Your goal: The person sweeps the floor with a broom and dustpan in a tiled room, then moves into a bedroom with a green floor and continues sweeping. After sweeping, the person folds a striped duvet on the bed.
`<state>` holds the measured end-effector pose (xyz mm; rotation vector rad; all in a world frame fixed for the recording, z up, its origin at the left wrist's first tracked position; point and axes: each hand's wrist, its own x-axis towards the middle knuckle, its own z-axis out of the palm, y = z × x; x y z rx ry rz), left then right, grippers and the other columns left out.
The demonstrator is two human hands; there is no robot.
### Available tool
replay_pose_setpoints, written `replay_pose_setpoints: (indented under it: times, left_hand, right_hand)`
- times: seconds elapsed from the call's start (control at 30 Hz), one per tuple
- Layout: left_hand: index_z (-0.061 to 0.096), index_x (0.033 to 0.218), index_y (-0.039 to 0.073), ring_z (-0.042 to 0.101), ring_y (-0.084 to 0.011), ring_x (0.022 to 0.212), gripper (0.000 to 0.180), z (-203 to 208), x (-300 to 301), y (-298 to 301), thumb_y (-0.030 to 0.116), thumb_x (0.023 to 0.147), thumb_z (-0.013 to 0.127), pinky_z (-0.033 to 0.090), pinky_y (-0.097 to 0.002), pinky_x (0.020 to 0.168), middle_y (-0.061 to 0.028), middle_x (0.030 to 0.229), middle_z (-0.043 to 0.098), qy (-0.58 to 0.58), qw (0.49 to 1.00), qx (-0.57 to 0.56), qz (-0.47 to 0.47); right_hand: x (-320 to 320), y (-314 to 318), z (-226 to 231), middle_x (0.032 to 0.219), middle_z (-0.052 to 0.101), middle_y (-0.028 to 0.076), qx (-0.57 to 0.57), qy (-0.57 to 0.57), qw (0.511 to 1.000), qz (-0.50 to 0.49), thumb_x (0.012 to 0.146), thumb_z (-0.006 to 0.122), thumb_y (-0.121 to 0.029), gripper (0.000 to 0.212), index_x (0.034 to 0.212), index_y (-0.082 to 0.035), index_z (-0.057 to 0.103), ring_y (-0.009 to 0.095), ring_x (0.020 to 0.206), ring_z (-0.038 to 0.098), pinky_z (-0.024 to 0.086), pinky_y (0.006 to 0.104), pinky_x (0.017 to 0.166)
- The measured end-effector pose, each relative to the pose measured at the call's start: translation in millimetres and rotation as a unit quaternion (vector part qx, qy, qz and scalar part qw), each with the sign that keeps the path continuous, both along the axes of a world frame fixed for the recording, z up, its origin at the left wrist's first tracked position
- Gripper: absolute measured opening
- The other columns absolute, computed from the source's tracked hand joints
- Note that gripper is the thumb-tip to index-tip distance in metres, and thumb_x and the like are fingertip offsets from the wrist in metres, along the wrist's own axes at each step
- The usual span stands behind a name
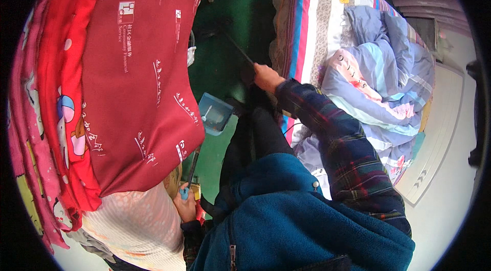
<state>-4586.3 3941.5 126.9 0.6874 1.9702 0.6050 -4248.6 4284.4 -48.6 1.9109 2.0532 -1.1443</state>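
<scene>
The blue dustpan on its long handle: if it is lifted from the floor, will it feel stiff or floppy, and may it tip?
The blue dustpan looks like rigid plastic, so probably stiff and light. Held by the left hand at the handle's end, it may swing or tilt.

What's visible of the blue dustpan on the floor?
The light blue plastic dustpan sits on the dark green floor, open tray facing up with small pale bits inside. A thin dark handle runs from its lower left edge down to a blue grip held in the left hand. Red hanging fabric partly overlaps its left side.
</scene>
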Motion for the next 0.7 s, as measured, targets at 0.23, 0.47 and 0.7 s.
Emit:
replay_pose_setpoints:
  times: [0.23, 0.47, 0.7]
  left_hand:
    - [0.062, 0.102, -0.003, 0.051, -0.011, 0.067, 0.022, -29, -5, -16, 0.002, 0.082, 0.053, 0.043, -0.0266, 0.062, -0.0036, 0.073, 0.056, -0.01, 0.998, -0.022, 0.052]
    - [0.059, 0.108, -0.002, 0.043, -0.0051, 0.048, 0.024, -42, -9, -28, 0.004, 0.086, 0.055, 0.035, -0.0208, 0.044, 0.0022, 0.064, 0.049, 0.01, 1.0, 0.003, 0.005]
    - [0.06, 0.104, -0.004, 0.048, -0.0075, 0.062, 0.023, -34, -6, -22, 0.002, 0.083, 0.053, 0.04, -0.0233, 0.057, 0.0004, 0.072, 0.054, 0.008, 1.0, 0.014, 0.006]
  right_hand:
    - [82, -73, 42, 0.086, 0.062, 0.028, -0.087, 0.007, 0.993, 0.08, 0.079, 0.05, -0.008, 0.023, 0.1, 0.003, 0.051, 0.044, 0.085, 0.061, 0.048, 0.0521, 0.07]
    - [50, -117, -5, 0.081, 0.061, 0.029, -0.02, 0.018, 0.999, -0.042, 0.08, 0.05, -0.006, 0.02, 0.098, 0.003, 0.051, 0.047, 0.081, 0.059, 0.047, 0.0532, 0.064]
    - [51, -142, 47, 0.068, 0.057, 0.017, -0.258, 0.153, 0.949, -0.096, 0.083, 0.053, -0.01, 0.022, 0.102, 0.0, 0.055, 0.03, 0.061, 0.059, 0.046, 0.0413, 0.053]
